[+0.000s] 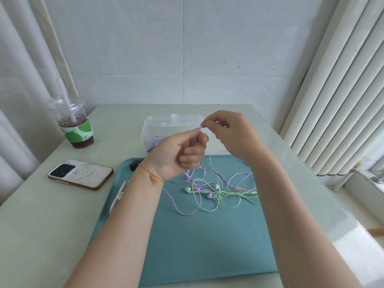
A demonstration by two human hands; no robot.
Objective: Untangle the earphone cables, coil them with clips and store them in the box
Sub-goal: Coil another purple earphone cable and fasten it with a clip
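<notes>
Both hands pinching purple cable (216, 179): left hand (178, 154), right hand (226, 134). Feed slowly, lifting clear of green cable (207, 204); avoid tightening knot.

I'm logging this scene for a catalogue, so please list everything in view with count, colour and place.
tray: one, teal, on the table in front of the person
purple earphones: one set, on the tray, tangled with the green set
green earphones: one set, on the tray
box: one, clear, behind the tray, something purple inside
phone: one, pale patterned back, left of the tray
drink cup: one, clear with green sleeve, far left corner
table: one, pale
blinds: white, at right
hands: left grips purple cable; right pinches it
</notes>
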